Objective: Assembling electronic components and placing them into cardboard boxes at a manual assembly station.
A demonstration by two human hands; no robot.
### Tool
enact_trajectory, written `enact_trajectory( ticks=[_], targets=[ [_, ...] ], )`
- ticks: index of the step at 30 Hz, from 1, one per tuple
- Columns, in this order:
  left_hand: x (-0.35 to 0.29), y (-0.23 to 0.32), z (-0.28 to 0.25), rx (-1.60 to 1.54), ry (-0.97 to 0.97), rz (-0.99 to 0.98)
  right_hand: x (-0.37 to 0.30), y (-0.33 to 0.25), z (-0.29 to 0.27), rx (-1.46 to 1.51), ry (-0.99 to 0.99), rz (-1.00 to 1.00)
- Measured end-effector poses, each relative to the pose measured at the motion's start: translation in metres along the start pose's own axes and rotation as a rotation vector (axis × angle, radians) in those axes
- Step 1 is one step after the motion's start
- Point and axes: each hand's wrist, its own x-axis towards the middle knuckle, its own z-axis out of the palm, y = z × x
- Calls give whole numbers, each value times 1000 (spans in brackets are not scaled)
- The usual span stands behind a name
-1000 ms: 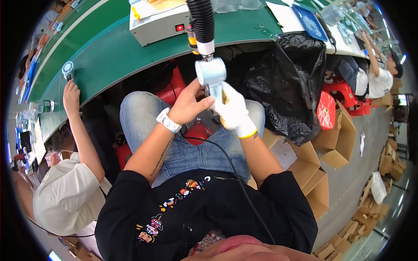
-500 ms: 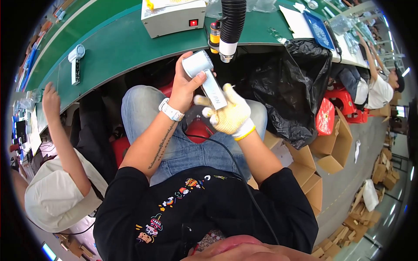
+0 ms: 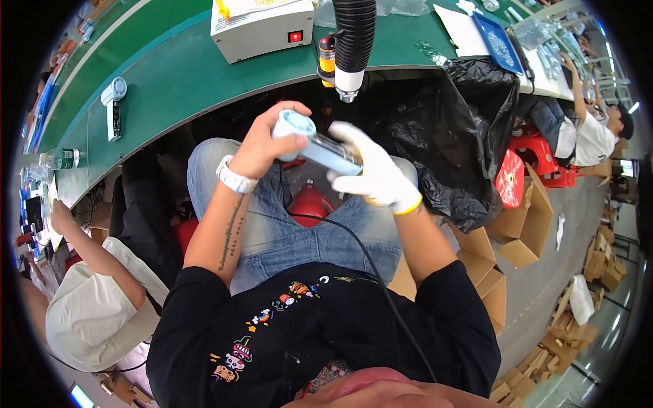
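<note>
A pale blue handheld fan (image 3: pixel 329 155) is held over my lap, its round head to the left and its handle slanting down to the right. The handle's upper side is uncovered, showing dark inner parts. My bare left hand (image 3: pixel 262 144) is closed round the head, thumb on the near side. My right hand (image 3: pixel 381 175), in a white knit glove, has its fingers and thumb on either side of the handle's end; the glove is slightly blurred. A similar fan (image 3: pixel 113 109) with an uncovered handle lies on the green workbench (image 3: pixel 170 85) to the left.
Above my hands hang a black corrugated hose (image 3: pixel 354 41) and a yellow-and-black electric screwdriver (image 3: pixel 327 62). A grey power box (image 3: pixel 262 34) stands on the bench. At right are a black plastic bag (image 3: pixel 456 136), cardboard boxes (image 3: pixel 520 224) and a blue tray (image 3: pixel 498 44). A co-worker (image 3: pixel 95 292) sits at left.
The fan has turned from its smooth cover side to the uncovered side, and its handle now points more to the right. My right hand has shifted right and turned over. The co-worker's arm has lowered.
</note>
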Motion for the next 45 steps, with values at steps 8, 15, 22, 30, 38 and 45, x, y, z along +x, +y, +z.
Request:
enact_trajectory(
  ticks=[8, 15, 22, 30, 38, 45],
  targets=[
    [-57, -22, 46, 515, -195, 405, -51, 8, 23, -239, -180, 223],
    [-64, 17, -44, 188, 20, 392, 10, -21, -7, 281, -332, 250],
    [63, 91, -256, 1264, 1180, 672, 183, -42, -176, -1217, 724, -393],
    [209, 78, -328, 1675, 1049, 572, 215, -51, -229, -1582, 666, -311],
    [11, 41, -74, 111, 478, 753, 63, -29, -57, -177, 484, -359],
    [3, -44, 39, -959, 144, -56, 51, -6, 51, -29, 314, -73]
  ],
)
